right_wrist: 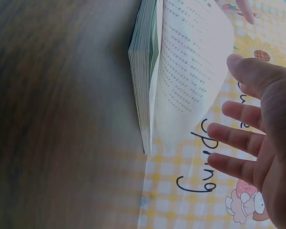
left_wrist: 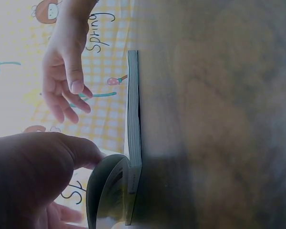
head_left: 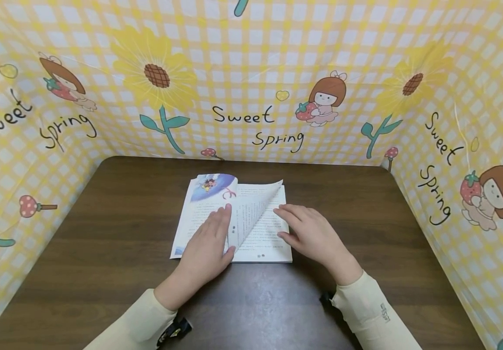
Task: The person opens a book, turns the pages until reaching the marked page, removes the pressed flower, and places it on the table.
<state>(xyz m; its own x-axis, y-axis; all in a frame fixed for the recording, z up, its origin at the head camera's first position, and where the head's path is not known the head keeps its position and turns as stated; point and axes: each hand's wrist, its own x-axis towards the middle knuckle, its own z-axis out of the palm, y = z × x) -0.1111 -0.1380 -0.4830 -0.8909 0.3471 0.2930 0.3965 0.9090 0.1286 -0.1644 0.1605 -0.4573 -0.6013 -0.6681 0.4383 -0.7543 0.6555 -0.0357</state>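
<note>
An open book point(head_left: 262, 250) lies on the dark wooden table, printed text on its pages and a purple-blue picture point(head_left: 212, 187) at the top of the left page. One page point(head_left: 253, 209) stands partly lifted and curves over the right side. My left hand point(head_left: 207, 238) rests on the left page near the spine, its fingers straight. To the right, my right hand point(head_left: 308, 231) hovers over the book's right edge with fingers spread and relaxed. In the right wrist view, its fingertips appear apart from the raised page point(right_wrist: 190, 71), and nothing is between them.
The wooden table point(head_left: 116, 233) stretches around the book on all sides. A yellow checked cloth point(head_left: 242, 63) with flowers and "Sweet Spring" lettering stands as walls at the back, left and right. A dark strap point(head_left: 174, 333) sits by the left sleeve.
</note>
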